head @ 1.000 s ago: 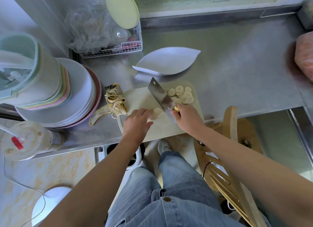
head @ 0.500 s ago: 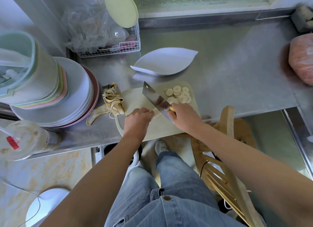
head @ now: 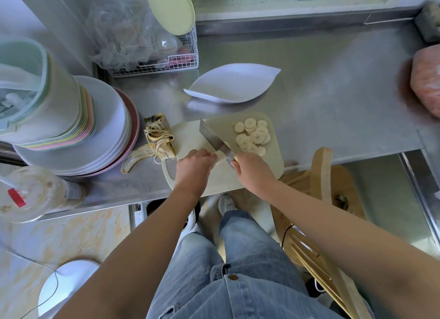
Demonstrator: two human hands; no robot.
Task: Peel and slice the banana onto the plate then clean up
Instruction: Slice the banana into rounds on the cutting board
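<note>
2 grips: left fingers (head: 206,155) pinch the pale banana stub (head: 220,158), right fingers (head: 241,161) clamp the rectangular steel cleaver (head: 210,134).

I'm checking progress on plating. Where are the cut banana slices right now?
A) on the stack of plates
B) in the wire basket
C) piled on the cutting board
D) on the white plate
C: the banana slices lie heaped on the cutting board, right of the knife; the white plate behind it holds none.
</note>
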